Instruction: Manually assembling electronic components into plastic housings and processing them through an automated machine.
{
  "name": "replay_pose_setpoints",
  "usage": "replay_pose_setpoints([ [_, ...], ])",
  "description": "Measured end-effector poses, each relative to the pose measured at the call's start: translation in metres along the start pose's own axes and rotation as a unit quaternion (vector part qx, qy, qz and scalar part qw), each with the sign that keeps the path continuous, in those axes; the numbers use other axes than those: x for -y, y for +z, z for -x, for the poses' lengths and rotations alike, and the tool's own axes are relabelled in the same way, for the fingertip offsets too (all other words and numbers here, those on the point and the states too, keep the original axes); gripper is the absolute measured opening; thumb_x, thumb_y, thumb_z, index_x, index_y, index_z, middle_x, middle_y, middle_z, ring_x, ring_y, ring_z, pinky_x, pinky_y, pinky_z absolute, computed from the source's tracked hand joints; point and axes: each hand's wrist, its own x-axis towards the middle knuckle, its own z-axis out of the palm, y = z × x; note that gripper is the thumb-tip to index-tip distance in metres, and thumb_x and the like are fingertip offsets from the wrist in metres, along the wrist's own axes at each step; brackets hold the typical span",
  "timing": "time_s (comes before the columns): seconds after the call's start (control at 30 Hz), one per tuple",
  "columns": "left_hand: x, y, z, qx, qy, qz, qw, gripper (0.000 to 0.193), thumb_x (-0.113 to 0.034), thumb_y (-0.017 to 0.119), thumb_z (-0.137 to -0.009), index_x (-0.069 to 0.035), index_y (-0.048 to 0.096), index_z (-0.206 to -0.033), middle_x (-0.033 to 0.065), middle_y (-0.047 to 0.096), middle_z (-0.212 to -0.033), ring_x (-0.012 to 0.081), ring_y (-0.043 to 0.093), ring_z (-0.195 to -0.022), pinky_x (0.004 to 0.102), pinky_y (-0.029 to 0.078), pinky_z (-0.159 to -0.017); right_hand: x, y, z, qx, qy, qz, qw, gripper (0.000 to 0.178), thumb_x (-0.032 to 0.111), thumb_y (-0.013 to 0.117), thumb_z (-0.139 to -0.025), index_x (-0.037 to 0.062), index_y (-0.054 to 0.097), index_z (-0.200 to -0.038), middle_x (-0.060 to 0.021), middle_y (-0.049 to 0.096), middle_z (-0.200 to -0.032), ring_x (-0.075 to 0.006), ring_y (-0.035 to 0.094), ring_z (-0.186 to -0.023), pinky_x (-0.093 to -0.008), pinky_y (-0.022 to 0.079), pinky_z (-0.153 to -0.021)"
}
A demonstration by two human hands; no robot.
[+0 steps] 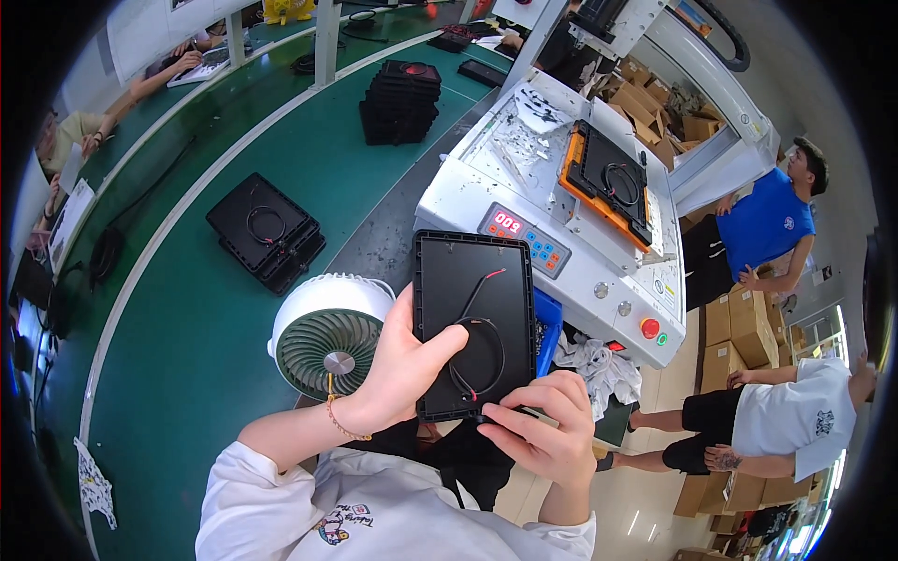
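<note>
My left hand (404,360) grips a flat black plastic case (449,271) by its left side, the thumb pressed over a coiled black cable (503,348) lying on it. The cable's bare end shows red and light wire tips. At the case's lower right edge, my right hand (552,425) is closed, fingertips pinching a small black part that is mostly hidden. Beyond, a similar case (608,166) with a coiled cable rests in an orange fixture (582,198) on the white machine (552,201).
A white fan (327,337) stands left of my hands. Two or more cases (257,224) lie on the green table (187,365), with a taller stack (402,98) behind. A blue bin (552,327) and white cloth (599,374) sit at right. Two people (762,224) stand at right near cartons (748,327).
</note>
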Motion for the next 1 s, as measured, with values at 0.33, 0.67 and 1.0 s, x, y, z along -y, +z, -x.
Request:
replay_pose_setpoints([
  [0.33, 0.000, -0.002, -0.002, -0.013, -0.011, 0.008, 1.000, 0.041, 0.006, 0.052, -0.082, 0.000, 0.046, -0.122, 0.0084, 0.062, -0.105, 0.0133, 0.063, -0.089, 0.0281, 0.055, -0.078, -0.008, 0.018, 0.009, -0.099, -0.099, 0.050, 0.989, 0.034, 0.014, 0.085, -0.050, 0.0062, 0.074, -0.081, 0.0002, 0.064, -0.083, -0.0167, 0.054, -0.069, -0.0296, 0.043, -0.063],
  [0.67, 0.003, -0.003, -0.003, -0.026, -0.007, 0.009, 1.000, 0.036, 0.005, 0.052, -0.081, 0.000, 0.048, -0.117, 0.0073, 0.061, -0.102, 0.0122, 0.062, -0.085, 0.0268, 0.054, -0.075, -0.018, 0.028, 0.024, -0.038, -0.158, 0.112, 0.980, 0.030, 0.011, 0.082, -0.064, 0.0017, 0.071, -0.091, -0.0057, 0.063, -0.098, -0.0197, 0.056, -0.085, -0.0324, 0.048, -0.069],
  [1.0, -0.002, -0.005, -0.004, -0.035, 0.016, 0.022, 0.999, 0.033, 0.006, 0.051, -0.083, 0.001, 0.047, -0.116, 0.0054, 0.059, -0.101, 0.0098, 0.059, -0.086, 0.0263, 0.053, -0.076, -0.025, 0.037, 0.016, -0.092, -0.185, 0.108, 0.972, 0.024, 0.007, 0.080, -0.070, 0.0023, 0.070, -0.092, -0.0049, 0.062, -0.104, -0.0188, 0.055, -0.087, -0.0310, 0.049, -0.071],
])
